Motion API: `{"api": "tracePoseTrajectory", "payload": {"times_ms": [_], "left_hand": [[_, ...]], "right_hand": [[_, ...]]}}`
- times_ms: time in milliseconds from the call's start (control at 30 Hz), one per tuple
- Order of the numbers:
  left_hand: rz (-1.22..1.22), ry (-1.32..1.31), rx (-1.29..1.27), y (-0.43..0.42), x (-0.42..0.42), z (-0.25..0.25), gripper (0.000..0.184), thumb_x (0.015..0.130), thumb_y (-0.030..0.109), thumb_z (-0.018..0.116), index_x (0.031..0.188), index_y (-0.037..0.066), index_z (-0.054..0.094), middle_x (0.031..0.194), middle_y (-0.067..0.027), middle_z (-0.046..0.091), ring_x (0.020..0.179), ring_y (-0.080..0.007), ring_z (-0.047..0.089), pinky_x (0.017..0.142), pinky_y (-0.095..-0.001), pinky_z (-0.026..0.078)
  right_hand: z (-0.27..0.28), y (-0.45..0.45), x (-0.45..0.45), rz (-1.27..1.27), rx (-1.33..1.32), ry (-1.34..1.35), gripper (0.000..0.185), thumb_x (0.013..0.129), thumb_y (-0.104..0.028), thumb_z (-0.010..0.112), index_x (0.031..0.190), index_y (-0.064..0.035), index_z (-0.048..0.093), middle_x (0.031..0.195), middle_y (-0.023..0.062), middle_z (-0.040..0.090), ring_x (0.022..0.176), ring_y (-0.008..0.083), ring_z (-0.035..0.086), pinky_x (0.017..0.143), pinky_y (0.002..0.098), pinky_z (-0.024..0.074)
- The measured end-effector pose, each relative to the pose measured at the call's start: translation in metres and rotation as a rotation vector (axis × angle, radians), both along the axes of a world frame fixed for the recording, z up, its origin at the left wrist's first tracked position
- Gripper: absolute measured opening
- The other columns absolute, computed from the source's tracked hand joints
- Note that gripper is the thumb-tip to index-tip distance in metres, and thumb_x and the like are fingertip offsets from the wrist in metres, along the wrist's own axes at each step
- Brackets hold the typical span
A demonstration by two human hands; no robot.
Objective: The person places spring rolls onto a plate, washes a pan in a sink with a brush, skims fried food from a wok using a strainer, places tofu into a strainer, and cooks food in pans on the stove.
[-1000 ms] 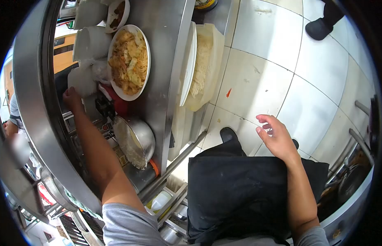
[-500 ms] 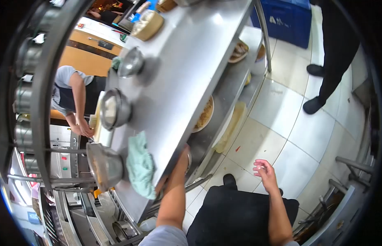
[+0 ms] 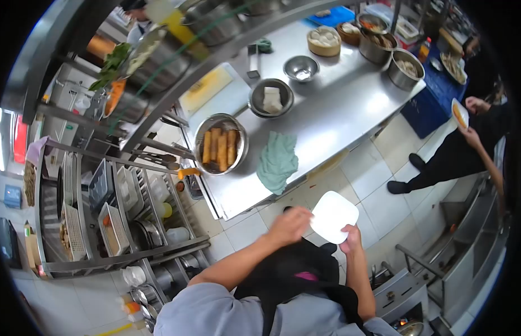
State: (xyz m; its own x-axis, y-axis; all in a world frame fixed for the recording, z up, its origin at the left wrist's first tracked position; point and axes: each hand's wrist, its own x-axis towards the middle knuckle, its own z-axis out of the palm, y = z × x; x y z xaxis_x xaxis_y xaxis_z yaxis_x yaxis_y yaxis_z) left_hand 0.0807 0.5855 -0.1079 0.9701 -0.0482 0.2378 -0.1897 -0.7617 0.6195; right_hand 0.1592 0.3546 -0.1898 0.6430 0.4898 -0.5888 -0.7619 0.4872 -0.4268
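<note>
A white squarish plate (image 3: 332, 215) is gripped at its lower right edge by my right hand (image 3: 351, 239). Beside the plate's left edge is my left hand (image 3: 292, 225), blurred, with its fingers curled; what it holds, if anything, cannot be made out. On the steel table (image 3: 350, 89) ahead, a metal bowl (image 3: 245, 147) holds several brown fried rolls (image 3: 222, 150). A green cloth (image 3: 278, 162) lies at the table's near edge. Behind it, another bowl (image 3: 288, 106) contains a white block (image 3: 272, 99).
A cutting board (image 3: 216, 92) and a small metal bowl (image 3: 301, 68) are on the table. Steamers and pots stand farther right. A person at the right (image 3: 467, 151) holds a dish. Racks with baskets (image 3: 112, 227) stand left; a stove (image 3: 397, 297) is at lower right.
The view has swung left and up over the tabletop. My left hand has come out from the shelf under the table, and a white plate is now in my right hand, which was empty.
</note>
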Motion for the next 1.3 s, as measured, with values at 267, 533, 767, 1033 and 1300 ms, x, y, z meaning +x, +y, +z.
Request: {"api": "tracePoseTrajectory", "payload": {"times_ms": [267,533,767,1033,1300], "left_hand": [[0.922,0.195,0.214,0.234,0.027,0.07,0.027,0.082,0.034,0.067,0.086,0.008,0.062,0.091,-0.0125,0.064,0.081,-0.034,0.065,0.069,-0.0461,0.051],[0.888,0.5,0.186,0.282,0.046,0.055,0.041,0.077,0.041,0.068,0.092,0.003,0.066,0.096,-0.0177,0.067,0.091,-0.0365,0.064,0.078,-0.0448,0.051],[0.756,0.454,0.167,0.276,0.048,0.096,0.039,0.076,0.037,0.065,0.094,0.003,0.068,0.096,-0.0177,0.067,0.093,-0.0341,0.066,0.079,-0.0438,0.052],[0.311,0.593,0.065,0.211,0.051,0.096,0.037,0.083,0.042,0.063,0.098,0.009,0.07,0.101,-0.0143,0.068,0.094,-0.0318,0.065,0.081,-0.0418,0.051],[0.65,0.578,0.214,0.319,0.04,0.065,0.027,0.081,0.03,0.065,0.098,0.009,0.067,0.098,-0.0161,0.068,0.093,-0.0348,0.064,0.081,-0.0449,0.05]], "right_hand": [[0.084,0.146,0.029,0.125,-0.025,-0.15,0.077,0.061,0.002,0.045,0.137,0.0002,0.035,0.125,0.0185,0.053,0.119,0.0339,0.052,0.103,0.0436,0.0444],[0.121,0.24,0.041,0.176,-0.139,-0.238,0.083,0.062,0.006,0.041,0.143,-0.0068,0.031,0.132,0.0144,0.048,0.124,0.0305,0.047,0.104,0.0414,0.0413],[0.137,0.26,0.031,0.176,-0.234,-0.261,0.088,0.058,0.005,0.04,0.144,-0.0082,0.031,0.133,0.0131,0.047,0.125,0.0301,0.045,0.102,0.0393,0.0419],[0.122,0.25,0.019,0.144,-0.141,-0.166,0.084,0.059,0.005,0.041,0.141,-0.0078,0.032,0.128,0.0151,0.048,0.122,0.034,0.048,0.104,0.0457,0.0429],[0.102,0.226,0.017,0.107,-0.078,-0.067,0.077,0.059,0.006,0.041,0.135,-0.0018,0.034,0.123,0.0165,0.05,0.118,0.0352,0.052,0.103,0.0463,0.046]]}}
